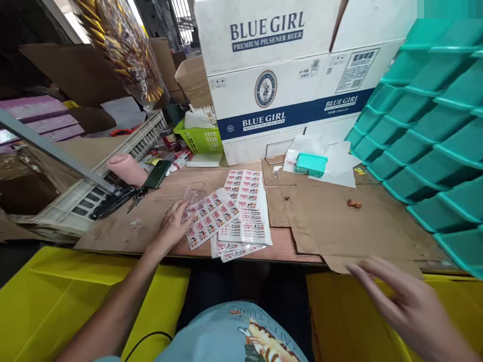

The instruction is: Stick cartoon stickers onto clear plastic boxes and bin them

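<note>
Sticker sheet (213, 217): white, printed with rows of small repeated pink-and-dark designs, lying flat and tilted at the left of a sheet stack (247, 211); its right corner overlaps the stack. The stacked sheets carry similar print and fan out slightly at the near edge. A clear plastic piece (195, 193) lies just beyond the tilted sheet.

The worktop (109, 229) is brown, with flattened cardboard (339, 226) on its right part. On it are a teal box (311, 165) on white paper (341, 163) and a small brown item (354, 203). White cartons (264, 65) marked BLUE GIRL stand behind; teal bins (415, 136) rise at the right. A pink cylindrical object (127, 169) and a green basket (202, 138) are at the left.

The left hand (171, 224) reaches forward, palm down, fingers loosely bent and touching the sticker sheet's left edge; whether they pinch it cannot be told. The right hand (400, 291), blurred, is near the worktop's front edge, fingers extended, partly open and empty.
</note>
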The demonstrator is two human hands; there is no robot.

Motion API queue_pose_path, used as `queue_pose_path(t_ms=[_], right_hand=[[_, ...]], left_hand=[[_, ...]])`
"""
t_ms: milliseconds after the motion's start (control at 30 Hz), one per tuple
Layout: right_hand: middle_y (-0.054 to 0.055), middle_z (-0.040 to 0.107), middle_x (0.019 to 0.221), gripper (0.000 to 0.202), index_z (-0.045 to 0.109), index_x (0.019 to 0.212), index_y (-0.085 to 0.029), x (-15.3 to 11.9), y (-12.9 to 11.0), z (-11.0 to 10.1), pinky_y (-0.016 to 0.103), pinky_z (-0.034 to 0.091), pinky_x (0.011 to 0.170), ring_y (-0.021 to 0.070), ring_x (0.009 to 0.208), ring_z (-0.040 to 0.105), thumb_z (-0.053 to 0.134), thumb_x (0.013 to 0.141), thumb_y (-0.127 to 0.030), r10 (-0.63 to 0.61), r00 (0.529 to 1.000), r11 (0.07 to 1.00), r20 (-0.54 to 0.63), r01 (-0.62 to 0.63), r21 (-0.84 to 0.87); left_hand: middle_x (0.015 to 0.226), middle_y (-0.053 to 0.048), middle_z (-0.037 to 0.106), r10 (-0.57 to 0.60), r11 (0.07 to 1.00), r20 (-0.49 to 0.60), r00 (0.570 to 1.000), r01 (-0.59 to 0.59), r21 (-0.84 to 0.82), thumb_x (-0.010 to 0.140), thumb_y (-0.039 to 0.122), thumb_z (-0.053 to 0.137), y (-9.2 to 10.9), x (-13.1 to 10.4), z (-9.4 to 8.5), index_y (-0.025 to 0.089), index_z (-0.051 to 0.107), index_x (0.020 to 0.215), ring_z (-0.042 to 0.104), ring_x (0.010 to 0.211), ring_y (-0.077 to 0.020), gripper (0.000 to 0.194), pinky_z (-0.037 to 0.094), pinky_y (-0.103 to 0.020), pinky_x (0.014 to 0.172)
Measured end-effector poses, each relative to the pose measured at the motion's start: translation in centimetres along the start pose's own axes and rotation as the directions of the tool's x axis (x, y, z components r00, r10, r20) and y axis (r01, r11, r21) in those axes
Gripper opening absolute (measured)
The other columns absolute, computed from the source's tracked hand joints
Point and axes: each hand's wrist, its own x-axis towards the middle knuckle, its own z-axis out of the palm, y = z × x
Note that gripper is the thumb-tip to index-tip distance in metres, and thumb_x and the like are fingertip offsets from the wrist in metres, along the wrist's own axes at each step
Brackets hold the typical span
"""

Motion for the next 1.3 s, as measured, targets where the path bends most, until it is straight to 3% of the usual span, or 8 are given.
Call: queue_pose_path(t_ms=[167,333,567,767,867,1000,1133,1300], right_hand=[[0.014,0.068,0.087,0.040,0.064,0.095,-0.018,17.5,-11.7,10.1,0.047,0.044,0.083,0.0313,0.092,0.056,0.046,0.097,-0.054,-0.072,0.996,0.981,0.060,0.082,-0.174],[0.021,0.064,0.106,0.039,0.061,0.097,-0.014,23.0,-14.8,17.5,0.063,0.035,0.092,0.0381,0.105,0.049,0.061,0.088,-0.052,0.043,0.979,0.978,0.201,0.000,-0.209],[0.007,0.068,0.091,0.013,0.061,0.101,-0.018,28.0,-9.6,13.5,0.034,0.045,0.078,0.0202,0.084,0.060,0.054,0.092,-0.025,-0.038,0.937,0.999,0.348,0.049,-0.023],[0.009,0.069,0.097,0.023,0.069,0.102,-0.015,37.8,-1.7,13.4,0.030,0.046,0.074,0.0195,0.083,0.062,0.066,0.083,-0.027,-0.043,0.888,0.996,0.457,0.075,-0.051],[0.018,0.062,0.118,0.045,0.066,0.117,-0.015,38.4,-1.1,16.1,0.043,0.042,0.091,0.0317,0.108,0.055,0.067,0.085,-0.046,-0.035,0.922,0.989,0.385,0.089,-0.122],[0.016,0.062,0.114,0.053,0.065,0.122,-0.017,35.5,-1.3,17.6,0.048,0.038,0.094,0.0344,0.114,0.049,0.050,0.092,-0.059,-0.054,0.943,0.988,0.327,0.098,-0.119],[0.014,0.062,0.109,0.047,0.068,0.117,-0.017,30.9,-1.0,17.0,0.043,0.040,0.092,0.0293,0.107,0.054,0.045,0.097,-0.053,-0.076,0.948,0.993,0.308,0.098,-0.058],[0.016,0.050,0.139,0.047,0.052,0.139,-0.018,25.6,-2.0,17.5,0.045,0.035,0.103,0.0302,0.124,0.046,0.037,0.102,-0.043,-0.131,0.983,0.990,0.129,0.136,-0.029]], left_hand=[[0.144,-0.017,0.042,-0.033,0.999,-0.113,0.993,0.028,-0.045,0.088,0.037,0.059,-3.0,-0.4,1.7,0.018,0.050,0.128,0.047,0.133,-0.0310,0.045,0.043,-0.048,0.108],[0.107,-0.009,0.062,0.036,0.990,-0.034,0.999,-0.040,-0.132,0.096,0.032,0.046,-4.4,1.6,2.2,0.020,0.057,0.108,0.061,0.104,-0.0243,0.020,0.050,-0.040,0.095],[0.129,-0.011,0.056,-0.014,0.979,-0.337,0.942,-0.056,-0.197,0.092,0.028,0.056,-2.8,2.3,-0.8,0.022,0.058,0.122,0.056,0.122,-0.0268,0.031,0.046,-0.044,0.106],[0.140,-0.011,0.054,0.182,0.880,0.010,0.983,-0.158,-0.447,0.099,0.031,0.045,3.6,3.7,1.9,0.023,0.048,0.138,0.050,0.133,-0.0231,0.040,0.043,-0.041,0.112],[0.157,-0.019,0.032,0.096,0.924,0.176,0.980,-0.022,-0.381,0.097,0.046,0.046,4.8,6.0,5.5,0.019,0.024,0.153,0.026,0.149,-0.0313,0.065,0.030,-0.053,0.118],[0.149,-0.020,0.042,0.064,0.894,0.188,0.980,0.027,-0.448,0.097,0.050,0.044,5.6,7.4,7.7,0.020,0.016,0.155,0.036,0.144,-0.0299,0.071,0.033,-0.052,0.116],[0.149,-0.015,0.042,0.119,0.858,0.248,0.961,0.026,-0.513,0.096,0.050,0.048,6.5,4.0,6.0,0.030,0.015,0.156,0.037,0.143,-0.0274,0.071,0.036,-0.048,0.115],[0.166,-0.017,0.001,0.280,0.925,0.375,0.884,-0.144,-0.353,0.067,0.066,0.075,6.3,-2.6,3.4,0.029,-0.002,0.158,0.007,0.151,-0.0409,0.125,0.021,-0.060,0.120]])
